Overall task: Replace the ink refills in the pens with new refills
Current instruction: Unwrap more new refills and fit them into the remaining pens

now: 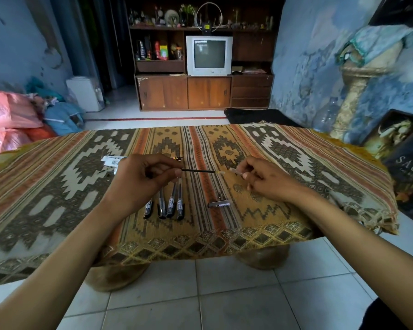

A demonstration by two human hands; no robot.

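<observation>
Both hands are up just over the worktop [296,148], the one with the woven patterned cloth on it. The left hand [138,179] is pinching a thin dark refill [199,171] at one end, so the pale tip sticks out toward 3 o'clock, pretty much aimed at the right hand [264,181]. That one pinches a small clear piece [236,172], maybe a tip cover or a bit of barrel, honestly too small to tell. The two ends sit just apart, lined up, so my guess is they're about to be mated or have just been separated. Four pens [165,203] lie side by side at 6 o'clock from the left hand, probably queued for their turn. A loose dark pen part [219,204] lies toward 7 o'clock of the right hand, set aside I'd say. Packaging with a barcode [112,160] peeks out at 10 o'clock, half hidden by the left hand, so I can't tell how many new refills are left.
</observation>
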